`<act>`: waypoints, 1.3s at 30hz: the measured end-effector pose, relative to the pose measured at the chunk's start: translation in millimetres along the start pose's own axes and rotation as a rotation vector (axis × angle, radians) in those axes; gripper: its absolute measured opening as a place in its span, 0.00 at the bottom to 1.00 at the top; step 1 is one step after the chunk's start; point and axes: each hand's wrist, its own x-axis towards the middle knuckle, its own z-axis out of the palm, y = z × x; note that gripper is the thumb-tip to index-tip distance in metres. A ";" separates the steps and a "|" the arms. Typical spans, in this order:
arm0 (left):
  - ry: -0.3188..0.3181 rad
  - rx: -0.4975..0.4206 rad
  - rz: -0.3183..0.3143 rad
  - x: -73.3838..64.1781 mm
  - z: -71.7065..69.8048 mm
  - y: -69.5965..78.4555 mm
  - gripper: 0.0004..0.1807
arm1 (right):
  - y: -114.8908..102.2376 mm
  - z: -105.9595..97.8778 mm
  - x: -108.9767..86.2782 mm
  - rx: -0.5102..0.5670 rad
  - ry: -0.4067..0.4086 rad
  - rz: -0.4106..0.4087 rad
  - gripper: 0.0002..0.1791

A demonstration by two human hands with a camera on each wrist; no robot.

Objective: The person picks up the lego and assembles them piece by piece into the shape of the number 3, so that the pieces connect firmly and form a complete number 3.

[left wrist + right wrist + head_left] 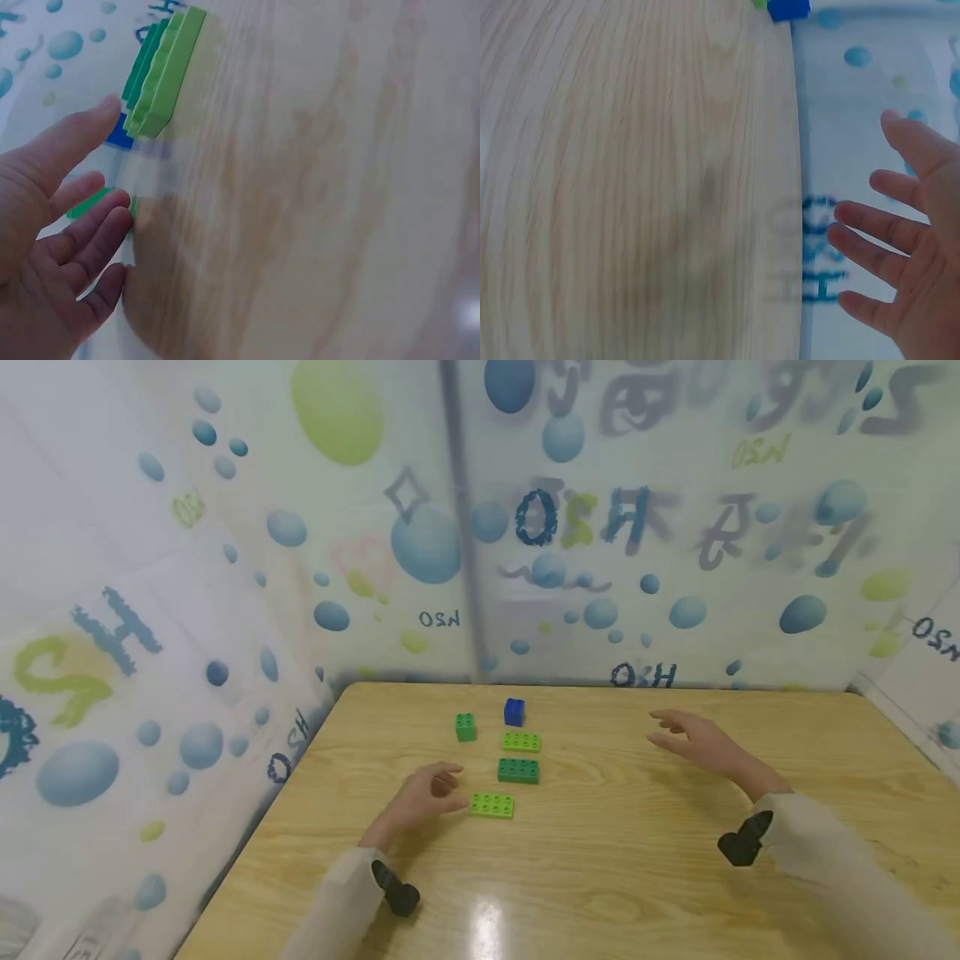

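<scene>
Several toy building bricks lie on a wooden table. My left hand (423,795) hovers with bent, parted fingers beside the nearest light green brick (492,806); in the left wrist view nothing sits between thumb and fingers. Behind that brick lies a dark green brick (518,771), then another light green brick (521,742). Farther back stand a small green brick (466,727) and a blue brick (513,712). My right hand (701,742) is held in the air over the table's right side, fingers loosely spread and holding nothing, well apart from the bricks.
The wooden table (615,860) meets a wall covering (570,610) printed with blue and green drops along its back edge. A similar patterned sheet (202,693) stands at the left. A black wrist camera (742,843) is strapped on the right sleeve.
</scene>
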 end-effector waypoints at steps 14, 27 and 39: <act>-0.053 0.012 0.052 2.3 16.0 1.1 0.23 | -65.2 56.7 73.6 0.138 -0.128 -0.158 0.26; -0.063 0.060 0.044 2.7 15.6 1.6 0.20 | -108.2 100.1 116.1 0.132 -0.157 -0.223 0.21; -0.072 0.045 0.015 1.9 15.9 3.7 0.18 | -135.8 122.0 145.2 0.133 -0.081 -0.216 0.21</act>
